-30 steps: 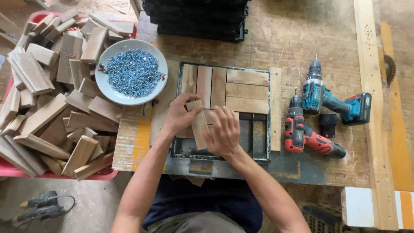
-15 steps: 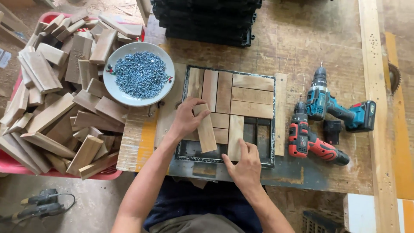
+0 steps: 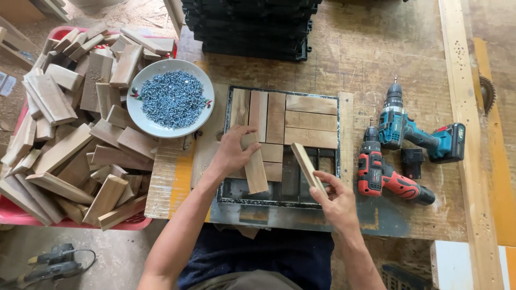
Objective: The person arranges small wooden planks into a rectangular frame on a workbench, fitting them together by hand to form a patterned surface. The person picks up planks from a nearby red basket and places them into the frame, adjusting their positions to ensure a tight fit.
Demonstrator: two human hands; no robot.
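Observation:
A black square frame [image 3: 285, 202] lies on the workbench with several wooden slats [image 3: 309, 120] laid flat in its upper part. My left hand [image 3: 232, 153] grips a short wooden slat [image 3: 256, 171] that rests lengthwise over the frame's lower left. My right hand [image 3: 336, 200] pinches the near end of another wooden slat [image 3: 305, 164], tilted on edge over the frame's lower right. The frame's bottom row shows bare black plastic.
A white bowl of screws [image 3: 172, 98] stands left of the frame. A red crate heaped with wooden slats [image 3: 70, 129] fills the far left. A red drill [image 3: 382, 174] and a teal drill [image 3: 411, 130] lie to the right. Stacked black frames [image 3: 252, 27] sit behind.
My right hand has drawn back toward me and picked up a slat, lifting it on edge at the frame's right. My left hand stays on its slat, now lower in the frame.

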